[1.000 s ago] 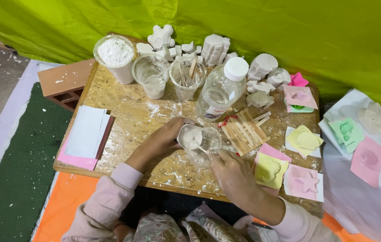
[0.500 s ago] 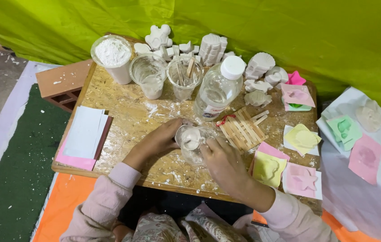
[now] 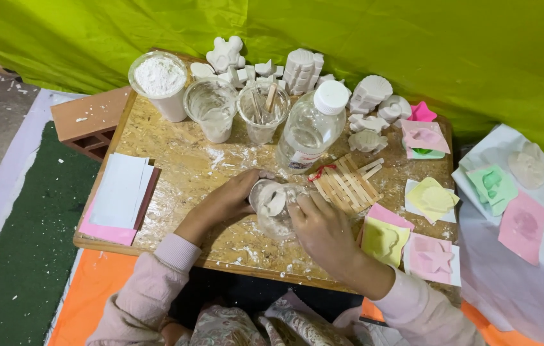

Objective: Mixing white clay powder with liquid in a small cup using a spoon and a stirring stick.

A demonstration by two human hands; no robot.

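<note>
Green cloth backs a chipboard table where the left hand and right hand both clasp a clear plastic cup of white paste, near a water bottle.

You have 1 labelled package here: a clear plastic bottle with a white cap, standing just beyond your right hand and a little right of your left hand. Its label wraps the lower part, a pale band with dark print and a touch of red, smeared white. Further beyond your left hand stands a clear tub of white powder, round and unlabelled. No signs or screens show.
</note>
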